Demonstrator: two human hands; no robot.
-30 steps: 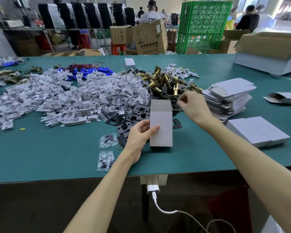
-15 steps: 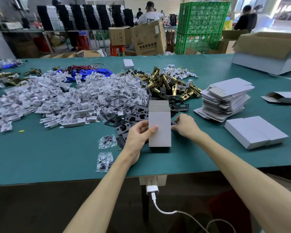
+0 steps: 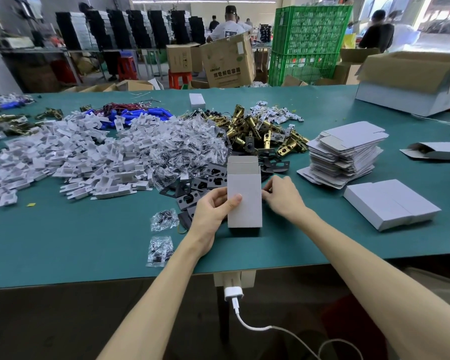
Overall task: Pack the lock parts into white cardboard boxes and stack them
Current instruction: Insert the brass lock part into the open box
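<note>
Your left hand (image 3: pixel 213 209) grips the upright white cardboard box (image 3: pixel 244 201), open-topped, standing on the green desk (image 3: pixel 89 242). Your right hand (image 3: pixel 281 196) curls against its right edge; any pinch is undeterminable. Judged light, thin-walled, crushable: hold the side walls gently.

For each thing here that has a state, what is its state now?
white box: upright, top flap open.
left hand: grips the white box.
right hand: fingers at the white box's right edge; grip unclear.
stack of blanks: flat, unfolded.
finished boxes: closed, lying flat.
large carton: flaps open.
</note>
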